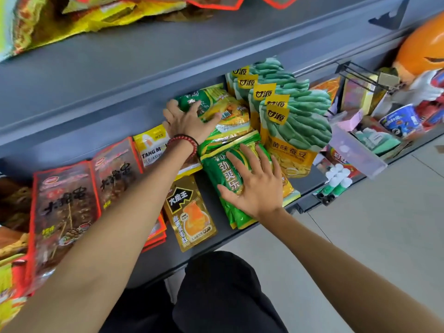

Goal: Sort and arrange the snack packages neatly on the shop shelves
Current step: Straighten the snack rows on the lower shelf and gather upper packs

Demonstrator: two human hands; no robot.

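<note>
**Head view, lower shelf, snack section**

- Lower shelf [165, 258]: grey metal, carries all the items below. An upper shelf [120, 68] with more bags sits above it.
- Front green packs [223, 174]: a flat stack lying askew, its near corner reaching the shelf's front lip.
- Right hand [254, 181]: fingers spread and laid flat on top of this stack, pressing down and gripping nothing.
- Rear green-and-yellow packs [230, 116]: a loose overlapping heap behind the front stack and touching it.
- Left hand [186, 121]: it wears a beaded bracelet [185, 141] at the wrist. The palm is down on the heap with fingers splayed and the thumb out to the right. Whether the fingertips hook the far edge cannot be told.
- Broad-bean pouches [295, 121]: an upright row just right of both green piles, the front pouch touching the front stack.
- Gold pouch [189, 212]: lies flat and alone, just left of the front stack.
- Yellow-and-white pack [151, 145]: partly under the left forearm.
- Red-brown packs [64, 205]: stand in a row at far left.
- Clear bin [358, 152]: holds small goods at far right.

**Hazards, as judged**

- The film looks glossy, so a flat-palm push may slide only the top pack and fan the stack out.
- The front stack is at the lip, and a pull toward the person could tip it onto the floor [360, 236].
- A shove rightward could knock over the standing pouches one after another.
- The left forearm could drag the yellow-and-white pack.
</note>
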